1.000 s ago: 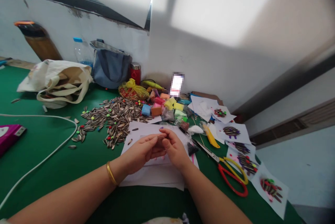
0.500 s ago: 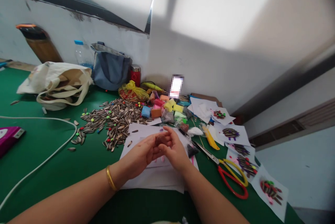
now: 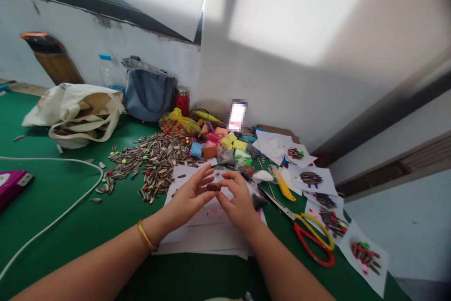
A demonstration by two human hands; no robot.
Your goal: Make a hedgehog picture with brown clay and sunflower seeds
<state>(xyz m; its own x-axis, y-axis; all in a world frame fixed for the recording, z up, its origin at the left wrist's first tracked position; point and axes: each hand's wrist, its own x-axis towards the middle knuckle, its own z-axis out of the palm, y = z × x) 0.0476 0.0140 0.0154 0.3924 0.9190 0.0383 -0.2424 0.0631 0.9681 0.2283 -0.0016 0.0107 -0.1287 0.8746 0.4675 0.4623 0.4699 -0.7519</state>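
A flattened oval of dark-brown modelling clay (image 3: 213,187) hangs at the fingertips of two bare hands above a stack of white paper sheets (image 3: 202,241) on a green-covered table (image 3: 105,235). The right hand (image 3: 237,201) appears to pinch the oval's near end between thumb and forefinger; the left hand (image 3: 188,199), a gold-coloured bangle (image 3: 146,235) at its wrist, meets the other end with its remaining fingers spread, though whether it grips cannot be told. The piece looks light, soft and slightly tacky, likely to dent under pressure, so its narrow ends seem the best hold. Striped sunflower seeds (image 3: 164,153) lie heaped beyond the left hand; red-and-yellow-handled scissors (image 3: 295,216) rest open at right.
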